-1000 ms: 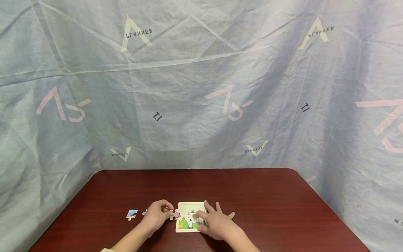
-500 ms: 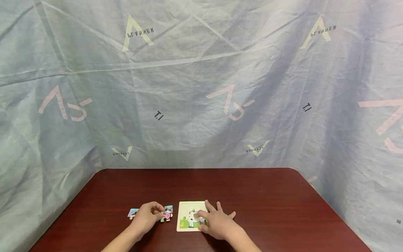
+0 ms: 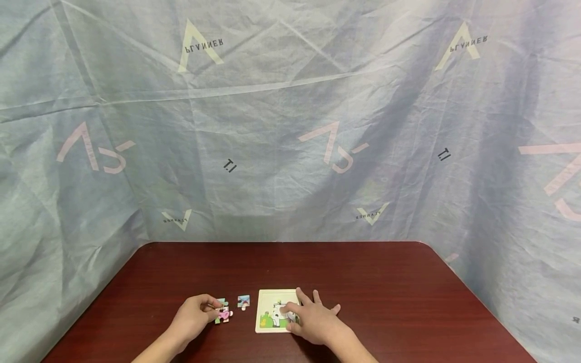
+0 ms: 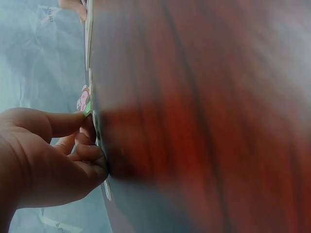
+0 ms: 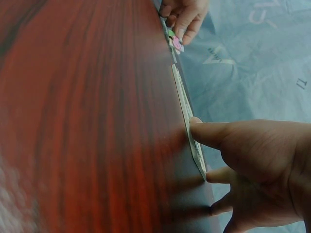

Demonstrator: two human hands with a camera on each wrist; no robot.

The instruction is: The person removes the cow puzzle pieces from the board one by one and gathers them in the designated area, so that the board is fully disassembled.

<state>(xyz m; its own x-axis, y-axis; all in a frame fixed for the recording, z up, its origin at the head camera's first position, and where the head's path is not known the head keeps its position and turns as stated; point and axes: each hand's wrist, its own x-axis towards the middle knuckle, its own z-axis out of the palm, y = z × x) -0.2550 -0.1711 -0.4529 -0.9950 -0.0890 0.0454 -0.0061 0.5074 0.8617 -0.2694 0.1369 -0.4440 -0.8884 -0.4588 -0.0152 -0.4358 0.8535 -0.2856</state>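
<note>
The left hand pinches a pink-and-green puzzle piece between thumb and fingertips, lifted at a tilt just ahead of them; the view along the table is dim and low, so whether its lower edge touches the wood cannot be told. A pale blue piece lies partly behind it, and a blue piece with a tab sits a little to the left hand's right. The right hand is spread, thumb and forefinger resting on the part-filled puzzle board between the hands. The pinched piece looks thin, stiff and very light, probably smooth-faced; opposite straight edges should give the surest hold, while its narrow tabs could chip if squeezed, and the light board would probably slide without that steadying hand
</note>
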